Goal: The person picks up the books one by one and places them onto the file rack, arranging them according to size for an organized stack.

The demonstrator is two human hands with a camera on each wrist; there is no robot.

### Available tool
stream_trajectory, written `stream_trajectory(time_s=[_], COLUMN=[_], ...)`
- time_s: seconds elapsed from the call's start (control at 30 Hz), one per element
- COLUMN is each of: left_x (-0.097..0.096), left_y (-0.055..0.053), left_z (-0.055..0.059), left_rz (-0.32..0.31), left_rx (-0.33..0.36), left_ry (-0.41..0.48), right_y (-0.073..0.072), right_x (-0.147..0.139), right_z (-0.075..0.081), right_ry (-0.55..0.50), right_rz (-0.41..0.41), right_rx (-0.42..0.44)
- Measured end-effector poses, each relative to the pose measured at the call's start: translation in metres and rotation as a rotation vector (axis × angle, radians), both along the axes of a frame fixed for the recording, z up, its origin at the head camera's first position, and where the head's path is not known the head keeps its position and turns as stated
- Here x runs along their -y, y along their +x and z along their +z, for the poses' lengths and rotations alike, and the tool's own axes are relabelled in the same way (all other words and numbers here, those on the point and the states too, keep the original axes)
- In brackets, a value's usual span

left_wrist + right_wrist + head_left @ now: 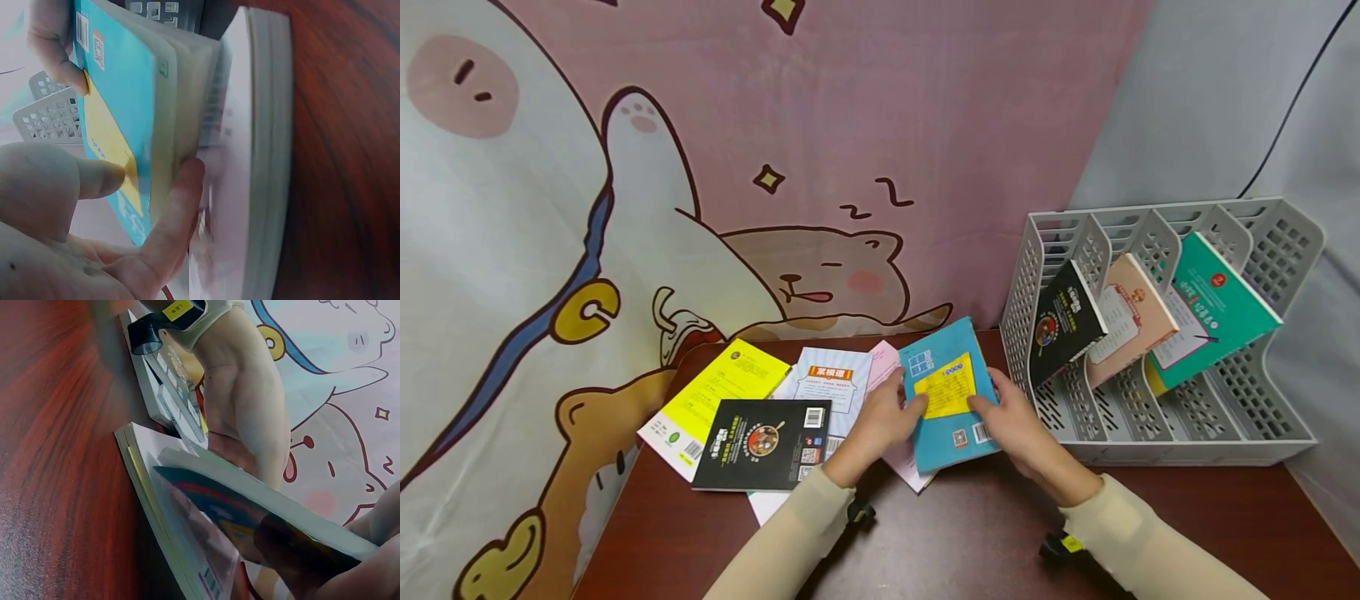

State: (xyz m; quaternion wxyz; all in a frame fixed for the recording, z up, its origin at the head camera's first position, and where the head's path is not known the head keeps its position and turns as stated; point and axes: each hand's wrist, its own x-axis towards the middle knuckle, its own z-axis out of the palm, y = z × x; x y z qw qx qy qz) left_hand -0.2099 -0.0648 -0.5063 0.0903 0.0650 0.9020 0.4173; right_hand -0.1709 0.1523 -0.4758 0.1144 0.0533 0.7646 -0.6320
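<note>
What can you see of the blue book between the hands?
The blue book looks papery, with a yellow panel, QR code, barcode and pale page edges. It is tilted above the table, gripped at opposite sides by the left hand and right hand, thumbs on its cover. In the head view it overlaps a pink book; whether they touch is unclear.

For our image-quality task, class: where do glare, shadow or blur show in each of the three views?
Head: a soft sheen on the brown tabletop, while the blue book looks fairly crisp; left wrist: print on the pale book beneath is blurred; right wrist: the blue book's underside sits in dark shade, and pale glare speckles the tabletop at lower left.
</note>
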Motion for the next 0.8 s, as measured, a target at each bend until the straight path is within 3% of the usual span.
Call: stream_trajectory(time_s=[0.2,0.33,0.6,0.7,0.8], left_x=[-0.002,-0.005,-0.009,-0.009,-0.009], left_y=[-0.001,0.0,0.007,0.011,0.015], left_z=[0.007,0.02,0.055,0.063,0.067], left_rz=[0.0,0.03,-0.007,-0.016,-0.028], left_rx=[0.018,0.033,0.05,0.041,0.031], left_ry=[0.135,0.248,0.688,0.746,0.742], right_y=[-0.001,0.001,0.003,0.004,0.006], right_x=[-0.008,-0.011,-0.01,-0.009,-0.008], right_z=[0.013,0.024,0.035,0.036,0.034], right_ry=[-0.087,-0.182,-0.318,-0.366,-0.394], right_rz=[-0.031,-0.036,0.013,0.042,0.077], right_rx=[-0.026,-0.078,-0.215,-0.258,-0.288])
